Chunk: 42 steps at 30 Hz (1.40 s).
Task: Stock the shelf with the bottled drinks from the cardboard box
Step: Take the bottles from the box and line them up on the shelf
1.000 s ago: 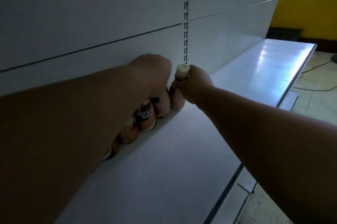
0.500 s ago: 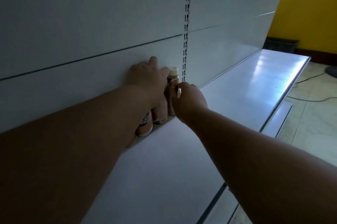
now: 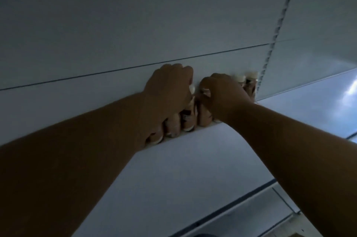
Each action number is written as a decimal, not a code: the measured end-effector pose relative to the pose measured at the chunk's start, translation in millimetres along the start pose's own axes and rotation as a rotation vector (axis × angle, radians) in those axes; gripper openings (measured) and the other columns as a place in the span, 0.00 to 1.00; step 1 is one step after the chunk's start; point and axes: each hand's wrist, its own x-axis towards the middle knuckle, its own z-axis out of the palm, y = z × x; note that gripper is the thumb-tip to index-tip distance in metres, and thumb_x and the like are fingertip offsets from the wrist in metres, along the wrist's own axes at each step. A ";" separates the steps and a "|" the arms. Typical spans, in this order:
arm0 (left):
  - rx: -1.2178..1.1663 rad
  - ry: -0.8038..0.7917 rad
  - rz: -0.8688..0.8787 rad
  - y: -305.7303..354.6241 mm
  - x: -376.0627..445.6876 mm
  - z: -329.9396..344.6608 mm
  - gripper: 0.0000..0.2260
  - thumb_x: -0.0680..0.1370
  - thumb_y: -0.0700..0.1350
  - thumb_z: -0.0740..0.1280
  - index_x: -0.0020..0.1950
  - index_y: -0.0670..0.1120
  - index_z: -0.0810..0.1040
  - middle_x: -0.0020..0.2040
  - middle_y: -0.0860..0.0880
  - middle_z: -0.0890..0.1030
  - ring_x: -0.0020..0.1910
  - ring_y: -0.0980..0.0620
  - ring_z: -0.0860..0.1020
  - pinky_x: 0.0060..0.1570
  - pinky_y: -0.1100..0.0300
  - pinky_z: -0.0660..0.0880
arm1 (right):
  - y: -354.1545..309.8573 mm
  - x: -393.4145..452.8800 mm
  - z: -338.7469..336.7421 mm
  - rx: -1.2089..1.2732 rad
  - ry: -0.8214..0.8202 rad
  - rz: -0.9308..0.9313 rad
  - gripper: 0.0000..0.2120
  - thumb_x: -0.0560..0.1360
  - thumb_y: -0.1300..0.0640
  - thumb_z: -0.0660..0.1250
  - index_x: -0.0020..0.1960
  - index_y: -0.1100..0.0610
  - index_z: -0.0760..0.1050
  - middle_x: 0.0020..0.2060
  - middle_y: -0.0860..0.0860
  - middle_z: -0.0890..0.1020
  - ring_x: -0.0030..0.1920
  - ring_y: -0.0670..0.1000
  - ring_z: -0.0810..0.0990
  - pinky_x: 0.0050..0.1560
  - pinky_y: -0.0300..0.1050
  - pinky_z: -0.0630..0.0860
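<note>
Both hands curl over bottle caps at the shelf's (image 3: 173,175) back. Left hand (image 3: 170,86) grips one bottle (image 3: 188,119); right hand (image 3: 222,93), at its three o'clock, grips its neighbour (image 3: 203,117).

Dim, motion-blurred view; glare on the shelf (image 3: 343,97) at right.

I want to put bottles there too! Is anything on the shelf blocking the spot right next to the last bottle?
Nothing visible does. The bottles stand in a row against the back panel, with both hands on them: left hand, right hand. Past the end bottle, the shelf looks bare.
</note>
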 end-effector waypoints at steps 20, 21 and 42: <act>0.059 -0.267 -0.121 -120.1 -67.8 -3.4 0.15 0.72 0.44 0.69 0.58 0.50 0.78 0.52 0.46 0.77 0.50 0.44 0.76 0.50 0.49 0.75 | -107.4 46.6 62.9 -0.003 -0.174 -0.031 0.14 0.76 0.52 0.66 0.59 0.56 0.70 0.48 0.54 0.75 0.52 0.58 0.76 0.45 0.49 0.71; 0.058 -0.266 -0.107 -121.3 -66.2 -2.8 0.13 0.72 0.45 0.69 0.57 0.49 0.79 0.51 0.46 0.77 0.49 0.44 0.77 0.48 0.49 0.75 | -108.6 50.9 65.5 -0.013 -0.184 -0.017 0.12 0.76 0.52 0.66 0.55 0.56 0.69 0.43 0.53 0.73 0.49 0.57 0.76 0.42 0.48 0.69; 0.214 -0.179 -0.089 -107.9 -70.6 -1.3 0.16 0.75 0.54 0.69 0.54 0.43 0.77 0.49 0.43 0.77 0.43 0.45 0.75 0.38 0.55 0.63 | -116.2 51.8 61.3 0.024 -0.273 -0.059 0.13 0.75 0.59 0.66 0.58 0.56 0.71 0.44 0.52 0.74 0.44 0.52 0.73 0.41 0.46 0.68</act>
